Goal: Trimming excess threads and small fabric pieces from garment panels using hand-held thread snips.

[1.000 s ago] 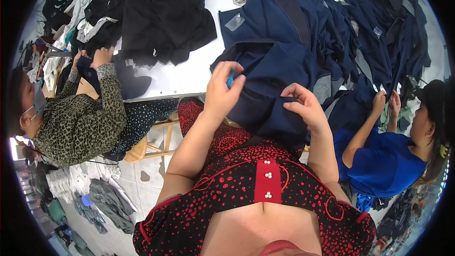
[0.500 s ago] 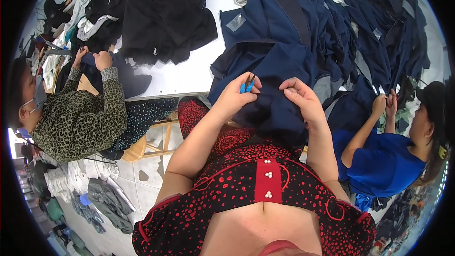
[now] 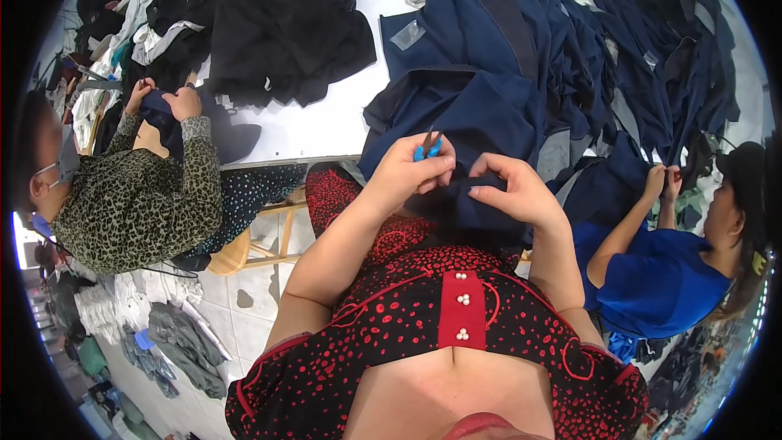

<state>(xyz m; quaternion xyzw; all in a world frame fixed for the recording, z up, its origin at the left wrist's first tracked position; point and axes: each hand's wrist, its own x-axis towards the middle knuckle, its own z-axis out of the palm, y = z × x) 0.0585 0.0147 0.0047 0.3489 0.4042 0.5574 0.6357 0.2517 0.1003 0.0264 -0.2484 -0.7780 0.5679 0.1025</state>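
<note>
In my left hand (image 3: 410,169) is a small pair of blue-handled thread snips (image 3: 428,149), its dark blades pointing up and away from me. The fingers of that hand are closed, their tips at the edge of a navy blue garment (image 3: 481,110). My right hand (image 3: 521,190) is over the same garment, just right of the left. Its thumb and forefinger are apart, with dark cloth behind the gap; its remaining fingers are partly hidden. The garment drapes from the white table (image 3: 309,132) down to my lap.
Navy garments (image 3: 570,49) are heaped at the far right, black ones (image 3: 285,28) at the far left. A co-worker in a leopard-print top (image 3: 134,204) sits at left, and another in blue (image 3: 660,281) at right, both handling dark cloth. A wooden stool (image 3: 236,253) stands at left.
My right hand has moved down and left, nearer my left hand, and its thumb and forefinger have parted. My left hand has turned slightly, still with the snips. The cloth between them has shifted.
</note>
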